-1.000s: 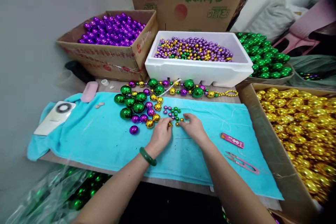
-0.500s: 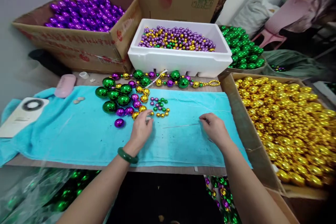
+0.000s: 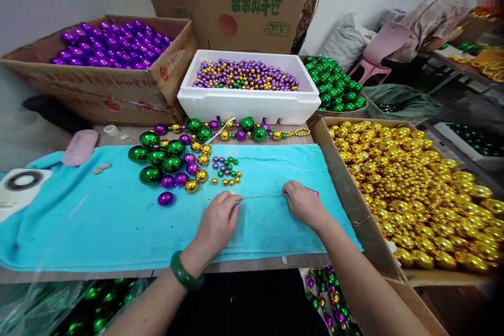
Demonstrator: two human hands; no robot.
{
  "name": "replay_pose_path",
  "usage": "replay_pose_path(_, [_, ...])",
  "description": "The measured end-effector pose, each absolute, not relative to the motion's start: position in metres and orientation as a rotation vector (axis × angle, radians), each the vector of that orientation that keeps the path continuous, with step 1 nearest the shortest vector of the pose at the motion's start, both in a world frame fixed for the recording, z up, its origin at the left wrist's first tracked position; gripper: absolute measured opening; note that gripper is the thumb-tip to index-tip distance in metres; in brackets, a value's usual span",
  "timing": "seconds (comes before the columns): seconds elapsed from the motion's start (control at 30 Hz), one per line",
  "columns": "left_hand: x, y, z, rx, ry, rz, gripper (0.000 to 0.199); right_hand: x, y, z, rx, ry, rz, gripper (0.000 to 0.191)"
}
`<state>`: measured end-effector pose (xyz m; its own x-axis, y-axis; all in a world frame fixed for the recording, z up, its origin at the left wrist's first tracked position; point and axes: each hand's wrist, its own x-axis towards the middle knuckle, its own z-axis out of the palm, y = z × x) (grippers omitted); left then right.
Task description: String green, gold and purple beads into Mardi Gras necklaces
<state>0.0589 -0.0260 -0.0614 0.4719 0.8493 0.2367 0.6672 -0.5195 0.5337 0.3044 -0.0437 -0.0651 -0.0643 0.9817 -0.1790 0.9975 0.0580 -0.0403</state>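
My left hand (image 3: 220, 216), with a green bangle (image 3: 186, 271) at the wrist, pinches one end of a thin needle-like wire (image 3: 262, 196). The other end of the wire is in the closed fingers of my right hand (image 3: 301, 200). A small red item (image 3: 313, 191) shows partly behind my right hand. Beyond my left hand, small beads (image 3: 226, 167) in green, purple and gold lie on the blue towel (image 3: 157, 233). Larger green balls (image 3: 172, 163), purple balls (image 3: 166, 198) and gold balls (image 3: 191, 186) are grouped to their left. Thin clear thread (image 3: 297, 168) lies loose beyond my right hand.
A beaded strand (image 3: 247, 124) runs along the towel's far edge. Behind it stand a white foam box (image 3: 248, 105) of beads and a carton (image 3: 98, 89) of purple balls. A carton (image 3: 370, 220) of gold balls is at right. Another person (image 3: 433, 21) sits at back right.
My left hand has moved away from the small beads and now pinches the wire's left end, which was free. The whole view has shifted somewhat, and the red item now shows by my right hand.
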Motion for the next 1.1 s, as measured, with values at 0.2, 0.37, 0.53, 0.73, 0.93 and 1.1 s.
replay_pose_path(0.2, [0.094, -0.050, -0.058, 2.624, 1.075, 0.584, 0.028, 0.289, -0.064, -0.031, 1.962, 2.385, -0.183, 0.022])
replay_pose_path(0.37, [0.100, -0.051, -0.051, 2.563, 1.200, 0.424, 0.023, 0.282, -0.071, -0.020, 2.009, 2.567, -0.304, 0.018])
replay_pose_path(0.53, [0.078, -0.052, -0.041, 2.278, 1.298, 0.313, 0.024, 0.280, -0.051, -0.036, 2.155, 2.861, -0.698, 0.013])
replay_pose_path(0.73, [0.046, -0.058, -0.037, 2.069, 1.336, 0.302, 0.024, 0.245, -0.006, -0.077, 2.155, 2.993, -0.337, 0.020])
replay_pose_path(0.93, [0.031, -0.055, -0.034, 1.960, 1.324, 0.364, 0.025, 0.203, 0.013, -0.090, 1.934, 2.950, -0.156, 0.029])
replay_pose_path(1.1, [0.026, -0.050, -0.044, 1.977, 1.257, 0.439, 0.026, 0.209, 0.020, -0.078, 2.132, 2.791, -0.164, 0.027])
